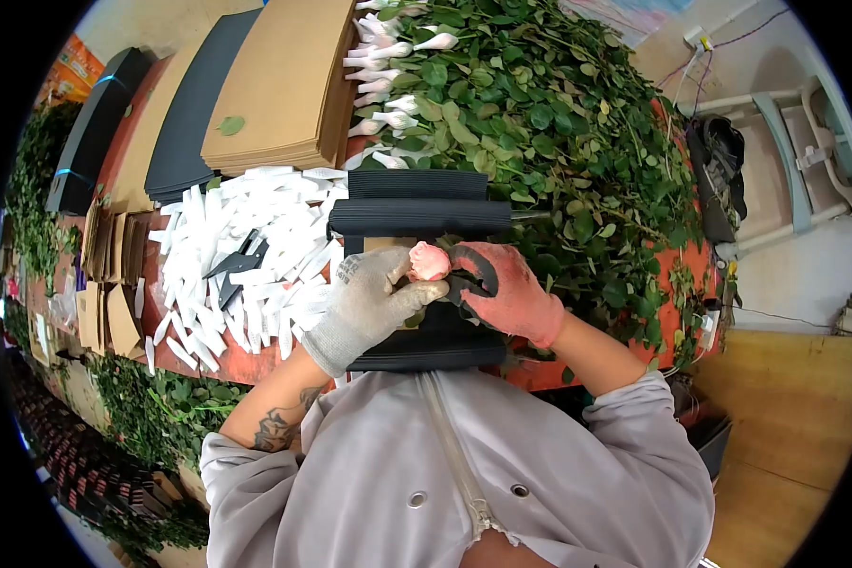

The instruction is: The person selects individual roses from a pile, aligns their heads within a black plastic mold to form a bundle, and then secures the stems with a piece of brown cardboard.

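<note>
A pink rose [429,262] is between my two gloved hands, above a brown and black corrugated wrap [421,210] near the table's front edge. Grey-gloved, my left hand [369,295] has its fingers closed round the left side of the bloom. My right hand [504,289], in a red glove with dark fingertips, is curled at the bloom's right side; what its fingers pinch, if anything, is too small to tell. Directly left of my hands lies a pile of white sleeves [279,222], with a black tool [239,264] on it.
Stacks of brown cardboard [279,85] and dark sheets [194,109] stand at the back left. Leafy rose stems [559,123] with white-sleeved heads [388,71] cover the back right. Small brown card pieces [114,246] sit far left. A white chair [776,161] stands beyond the table's right side.
</note>
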Demonstrator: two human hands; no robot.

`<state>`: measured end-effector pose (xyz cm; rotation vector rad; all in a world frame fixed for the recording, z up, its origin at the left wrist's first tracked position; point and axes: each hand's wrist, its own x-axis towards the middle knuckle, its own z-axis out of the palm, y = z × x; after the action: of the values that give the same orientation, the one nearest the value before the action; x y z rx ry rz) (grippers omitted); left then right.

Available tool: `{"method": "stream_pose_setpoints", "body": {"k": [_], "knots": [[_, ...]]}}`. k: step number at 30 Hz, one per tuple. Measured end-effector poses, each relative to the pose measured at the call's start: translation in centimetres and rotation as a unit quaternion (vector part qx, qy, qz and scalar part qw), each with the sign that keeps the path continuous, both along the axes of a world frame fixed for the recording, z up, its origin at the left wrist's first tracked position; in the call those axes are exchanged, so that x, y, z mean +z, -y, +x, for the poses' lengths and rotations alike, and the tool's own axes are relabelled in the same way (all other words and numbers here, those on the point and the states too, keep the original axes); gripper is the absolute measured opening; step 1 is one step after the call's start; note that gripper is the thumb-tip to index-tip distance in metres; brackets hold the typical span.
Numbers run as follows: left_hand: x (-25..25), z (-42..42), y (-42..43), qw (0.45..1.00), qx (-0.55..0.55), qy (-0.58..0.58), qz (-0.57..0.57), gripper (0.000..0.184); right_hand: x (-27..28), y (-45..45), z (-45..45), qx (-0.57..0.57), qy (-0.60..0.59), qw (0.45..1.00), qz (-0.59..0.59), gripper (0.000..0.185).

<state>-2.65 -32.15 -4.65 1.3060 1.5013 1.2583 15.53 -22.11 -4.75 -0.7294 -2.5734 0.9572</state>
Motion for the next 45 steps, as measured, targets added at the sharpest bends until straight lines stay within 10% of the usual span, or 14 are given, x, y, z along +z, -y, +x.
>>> {"method": "stream_pose_setpoints", "body": {"k": [16,20,26,45], "knots": [[0.2,-3.4,1.9,0.982,0.081,-0.162,0.053,0.018,1.1,-0.1,-1.0,0.006,-0.093,0.963,-0.254,0.031],[-2.7,-10.3,4.5,0.914,0.100,-0.321,-0.225,0.039,2.2,-1.1,-2.1,0.098,-0.024,0.988,-0.121,0.023],[3.3,-6.4,3.9,0.901,-0.031,-0.418,0.111,0.058,1.9,0.6,-3.4,0.117,0.081,0.990,-0.012,0.037],[0.6,-2.2,2.4,0.917,-0.024,-0.385,0.102,0.024,-0.4,2.2,-2.8,0.069,0.165,0.982,0.067,0.044]]}}
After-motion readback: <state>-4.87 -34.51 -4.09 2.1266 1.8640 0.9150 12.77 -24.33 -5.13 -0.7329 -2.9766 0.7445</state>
